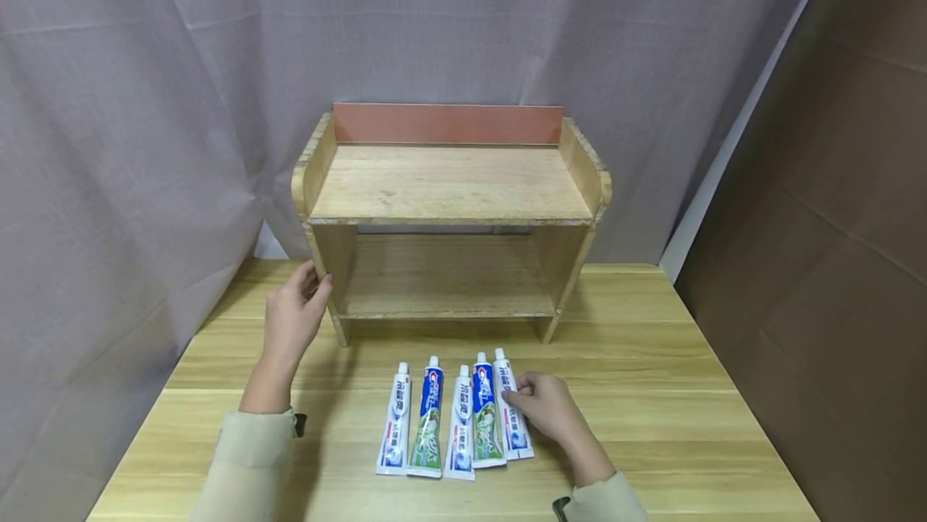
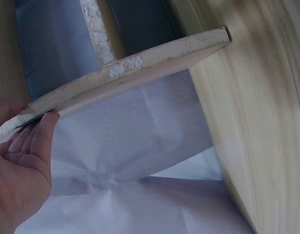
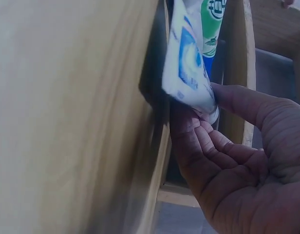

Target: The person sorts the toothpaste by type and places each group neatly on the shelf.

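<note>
A small two-tier wooden shelf (image 1: 449, 184) stands on the table, its left side panel held at the front edge by my left hand (image 1: 293, 317). In the left wrist view, the thumb and fingers of that hand (image 2: 26, 170) lie on opposite sides of the panel edge (image 2: 140, 61). My right hand (image 1: 552, 409) pinches the rightmost toothpaste tube (image 1: 516, 425), white and blue, between thumb and fingers. Close up in the right wrist view, this white tube (image 3: 189, 63) looks slightly tilted, with a green-and-blue tube (image 3: 213, 22) behind it.
Left of the held tube, several toothpaste tubes lie side by side, caps toward the shelf: a blue-green one (image 1: 485, 409), a white one (image 1: 460, 425) and others. Both tiers show bare wood. A grey curtain (image 1: 449, 23) hangs behind; a brown surface (image 1: 818, 184) rises at the right.
</note>
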### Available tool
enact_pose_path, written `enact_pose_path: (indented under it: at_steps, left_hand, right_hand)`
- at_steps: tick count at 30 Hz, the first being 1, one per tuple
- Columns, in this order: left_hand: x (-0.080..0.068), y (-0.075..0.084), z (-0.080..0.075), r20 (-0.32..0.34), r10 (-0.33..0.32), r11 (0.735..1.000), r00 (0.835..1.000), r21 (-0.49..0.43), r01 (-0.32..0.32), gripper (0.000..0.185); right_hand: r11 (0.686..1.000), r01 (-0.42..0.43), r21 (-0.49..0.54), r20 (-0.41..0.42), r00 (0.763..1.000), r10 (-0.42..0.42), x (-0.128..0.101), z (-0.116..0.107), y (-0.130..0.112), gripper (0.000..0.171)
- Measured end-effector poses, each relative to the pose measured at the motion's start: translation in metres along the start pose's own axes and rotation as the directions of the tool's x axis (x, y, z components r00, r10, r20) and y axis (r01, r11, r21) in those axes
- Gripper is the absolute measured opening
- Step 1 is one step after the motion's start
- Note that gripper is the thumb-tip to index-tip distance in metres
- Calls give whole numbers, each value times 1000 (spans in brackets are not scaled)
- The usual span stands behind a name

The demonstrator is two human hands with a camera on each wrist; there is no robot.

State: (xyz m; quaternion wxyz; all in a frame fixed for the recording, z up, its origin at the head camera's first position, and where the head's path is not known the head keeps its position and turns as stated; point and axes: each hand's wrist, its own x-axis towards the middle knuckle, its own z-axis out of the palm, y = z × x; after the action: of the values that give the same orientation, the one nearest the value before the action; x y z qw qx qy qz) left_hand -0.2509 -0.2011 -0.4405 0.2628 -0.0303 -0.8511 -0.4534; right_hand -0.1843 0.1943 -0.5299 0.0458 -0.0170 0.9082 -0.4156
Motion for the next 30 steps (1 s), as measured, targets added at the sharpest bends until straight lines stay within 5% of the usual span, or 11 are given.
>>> enact_pose_path:
  at_steps: [30]
  left_hand:
    - [-1,0,0,-12,22,1000,1000,11,-22,36]
  right_hand:
    - [999,17,48,-24,1000,-16,3,-24,-21,24]
